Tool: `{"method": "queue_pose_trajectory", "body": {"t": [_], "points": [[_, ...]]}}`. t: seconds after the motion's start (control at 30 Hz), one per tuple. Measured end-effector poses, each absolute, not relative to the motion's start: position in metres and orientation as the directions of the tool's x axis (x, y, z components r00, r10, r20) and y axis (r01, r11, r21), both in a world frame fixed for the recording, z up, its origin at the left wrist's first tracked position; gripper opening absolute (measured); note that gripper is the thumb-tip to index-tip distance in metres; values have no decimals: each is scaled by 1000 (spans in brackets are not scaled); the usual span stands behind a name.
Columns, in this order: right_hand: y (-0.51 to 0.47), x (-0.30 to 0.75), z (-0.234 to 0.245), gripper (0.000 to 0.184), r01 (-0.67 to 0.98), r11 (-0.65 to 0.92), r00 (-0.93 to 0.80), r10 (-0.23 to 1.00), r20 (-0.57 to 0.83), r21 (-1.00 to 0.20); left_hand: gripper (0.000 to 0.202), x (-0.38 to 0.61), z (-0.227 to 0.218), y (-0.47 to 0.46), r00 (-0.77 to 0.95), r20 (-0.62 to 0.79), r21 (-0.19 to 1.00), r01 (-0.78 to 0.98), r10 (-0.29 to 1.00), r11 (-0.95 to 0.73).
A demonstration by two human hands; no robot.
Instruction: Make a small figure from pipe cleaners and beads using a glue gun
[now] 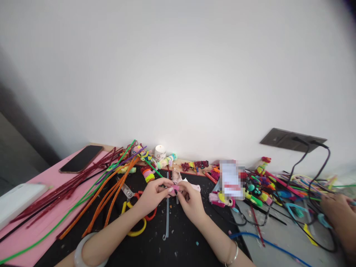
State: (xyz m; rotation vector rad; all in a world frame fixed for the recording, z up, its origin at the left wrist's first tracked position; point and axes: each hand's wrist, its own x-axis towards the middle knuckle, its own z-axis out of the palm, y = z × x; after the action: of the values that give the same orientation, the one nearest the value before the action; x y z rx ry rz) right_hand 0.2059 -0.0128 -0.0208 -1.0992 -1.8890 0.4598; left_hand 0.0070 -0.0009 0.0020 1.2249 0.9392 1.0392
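My left hand [156, 195] and my right hand [193, 203] meet over the black mat [155, 248], fingertips pinched together. Between them they hold a small pink fuzzy piece [174, 190], partly covered by the fingers; its exact shape is hard to make out. Under the hands a thin grey strip [167, 218] lies lengthwise on the mat. Scissors with yellow handles [140, 229] rest left of my left hand, close to red handles [151, 216] partly hidden by that hand. A beige fuzzy figure [176, 174] is just behind the fingertips.
Orange pipe cleaners [100, 207] and dark red ones [69, 193] spread across the left, near a phone [82, 158]. A paper cup [160, 152] stands by the wall. Finished fuzzy figures [222, 200] and black cables [294, 222] lie right, where another person's hand [338, 209] reaches in.
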Motion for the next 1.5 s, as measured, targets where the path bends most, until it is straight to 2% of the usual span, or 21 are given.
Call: {"method": "queue_pose_trajectory", "body": {"t": [0.23, 0.37, 0.47, 0.53, 0.63, 0.7, 0.8, 1.0, 1.5], "points": [[-17, 205, -20, 25, 535, 580, -224, 799, 558, -615, 38, 7, 3, 0, 267, -32, 994, -95, 963, 60], [-7, 223, -9, 30, 639, 515, -59, 774, 630, -572, 42, 7, 3, 2, 236, -31, 993, -100, 971, 56], [10, 254, 13, 33, 806, 305, 88, 786, 613, -507, 44, 7, 3, 4, 223, -32, 992, -112, 974, 58], [20, 278, 28, 43, 910, 28, 217, 818, 533, -414, 43, 7, 3, 4, 220, -32, 992, -115, 975, 58], [29, 307, 42, 70, 855, -456, 517, 785, 341, -245, 44, 7, 1, 6, 217, -21, 992, -120, 976, 48], [32, 318, 43, 82, 794, -582, 608, 760, 231, -174, 44, 7, 0, 6, 215, -9, 993, -116, 977, 35], [34, 325, 37, 82, 777, -618, 629, 753, 193, -122, 44, 7, -1, 7, 208, -7, 992, -118, 978, 33], [35, 322, 33, 67, 788, -610, 608, 747, 269, -84, 43, 8, -2, 6, 209, -11, 991, -125, 978, 38], [34, 320, 44, 64, 818, -574, 566, 796, 215, -28, 47, 9, 5, 6, 214, -29, 991, -123, 976, 56]]}}
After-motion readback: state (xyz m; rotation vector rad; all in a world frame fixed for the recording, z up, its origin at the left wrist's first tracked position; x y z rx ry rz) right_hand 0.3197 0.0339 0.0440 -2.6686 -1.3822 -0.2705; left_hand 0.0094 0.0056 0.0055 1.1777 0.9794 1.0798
